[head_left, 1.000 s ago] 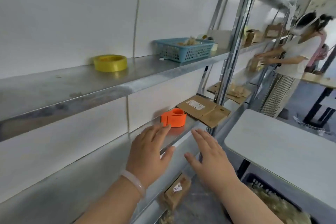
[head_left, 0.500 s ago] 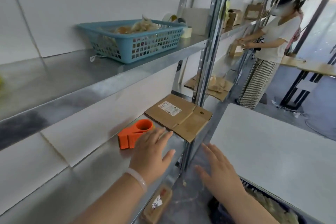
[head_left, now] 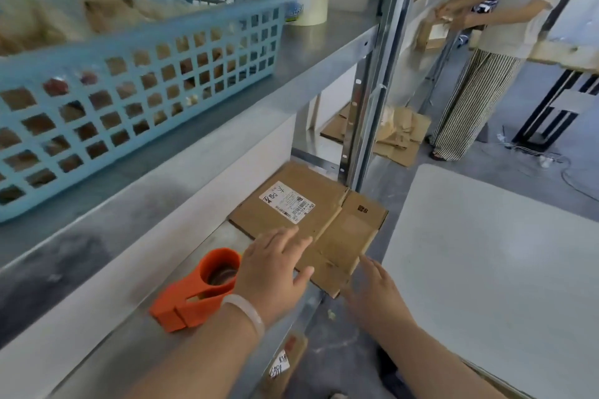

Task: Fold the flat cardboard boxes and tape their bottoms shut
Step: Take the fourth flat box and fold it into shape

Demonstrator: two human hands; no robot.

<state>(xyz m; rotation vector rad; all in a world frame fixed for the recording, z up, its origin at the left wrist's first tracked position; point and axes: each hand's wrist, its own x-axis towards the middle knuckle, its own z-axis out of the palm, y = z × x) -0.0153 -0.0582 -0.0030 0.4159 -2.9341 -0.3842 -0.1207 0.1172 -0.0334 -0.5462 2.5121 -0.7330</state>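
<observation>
As left fingers (head_left: 287,236) overlap it, flat cardboard box (head_left: 324,193), right fingers (head_left: 369,266) beside

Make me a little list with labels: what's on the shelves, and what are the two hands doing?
lower shelf: flat cardboard box, orange tape dispenser
upper shelf: blue basket, tape rolls
left hand: open, fingers over the box's near edge
right hand: open, beside the box's overhanging corner
box state: flat, not yet folded

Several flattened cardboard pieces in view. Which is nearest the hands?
The white-labelled flat cardboard beside the orange tape dispenser; the left hand lies over its near edge. The other pile lies beyond the shelf post.
</observation>
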